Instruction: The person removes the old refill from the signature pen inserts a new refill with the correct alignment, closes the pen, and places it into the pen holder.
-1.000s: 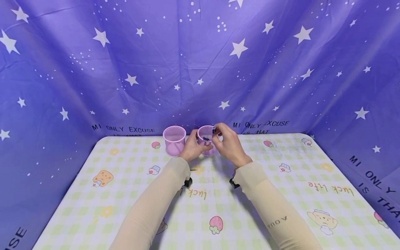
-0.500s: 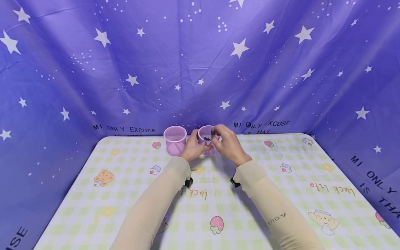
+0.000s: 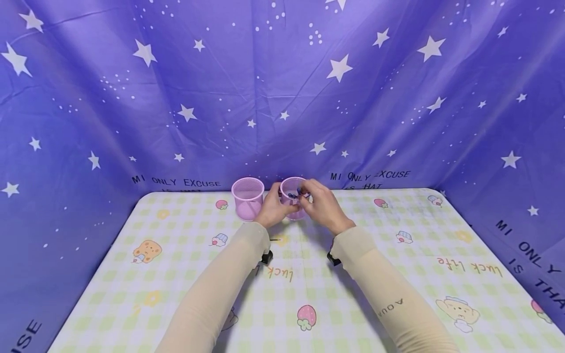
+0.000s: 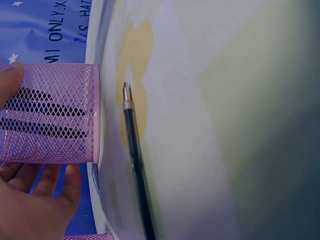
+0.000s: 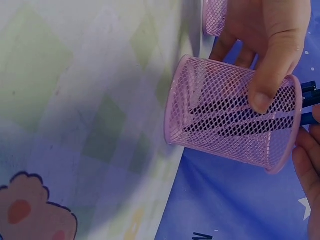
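Note:
A pink mesh pen holder stands at the back of the table. My left hand grips it, thumb on the near side and fingers round the other. Several dark pens are inside, showing through the mesh in both wrist views. At the holder's right rim, my right hand pinches a dark pen by its upper end; its lower part is inside the holder. A second pink mesh holder stands to the left.
A thin dark pen with a metal tip shows near my left wrist; I cannot tell whether it touches the table. The checked cloth covers the table. A purple star curtain hangs close behind the holders.
My right hand has lowered slightly at the rim, and the pen in its fingers has sunk further into the holder. The left hand keeps its grip on the holder.

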A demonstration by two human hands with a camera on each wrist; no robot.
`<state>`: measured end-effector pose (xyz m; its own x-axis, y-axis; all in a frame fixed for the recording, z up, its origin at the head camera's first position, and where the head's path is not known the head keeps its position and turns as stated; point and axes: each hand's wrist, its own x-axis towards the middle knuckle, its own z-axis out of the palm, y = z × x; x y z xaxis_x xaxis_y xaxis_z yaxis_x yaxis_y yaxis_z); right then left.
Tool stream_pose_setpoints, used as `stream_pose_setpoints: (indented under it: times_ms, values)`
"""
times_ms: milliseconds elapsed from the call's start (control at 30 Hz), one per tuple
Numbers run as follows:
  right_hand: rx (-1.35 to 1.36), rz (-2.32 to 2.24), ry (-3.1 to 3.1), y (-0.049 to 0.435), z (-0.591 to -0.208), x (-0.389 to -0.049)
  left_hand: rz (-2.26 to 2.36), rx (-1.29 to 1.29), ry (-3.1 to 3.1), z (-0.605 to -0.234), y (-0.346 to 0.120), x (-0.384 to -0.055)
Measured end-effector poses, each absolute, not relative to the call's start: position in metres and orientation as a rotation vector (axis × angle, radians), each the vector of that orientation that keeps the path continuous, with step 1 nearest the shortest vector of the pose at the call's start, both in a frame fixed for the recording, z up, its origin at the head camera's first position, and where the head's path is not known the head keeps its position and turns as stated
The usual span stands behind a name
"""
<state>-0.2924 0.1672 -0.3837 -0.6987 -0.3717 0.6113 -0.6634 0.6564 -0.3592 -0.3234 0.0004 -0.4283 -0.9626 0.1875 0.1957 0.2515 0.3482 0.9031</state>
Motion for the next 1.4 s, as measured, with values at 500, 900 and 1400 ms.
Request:
stream_pose_setpoints:
  times_ms: [500,900,1400]
  values:
    - [0.817,0.740,-2.421,0.1661,-0.3886,-0.2949,-1.687,-0.396,-2.548,-0.4289,0.0003,-0.3233]
    - [0.819,0.766,-2.482,0.1635,-0.3854,-0.2939,-1.667,-0.400,-2.556,-0.4291,0.0004,-0.3231]
    - [0.866,0.598,-2.466,0.1631,-0.3890,-0.2977,-1.662,-0.412,-2.551,-0.4302,0.0010,-0.3238]
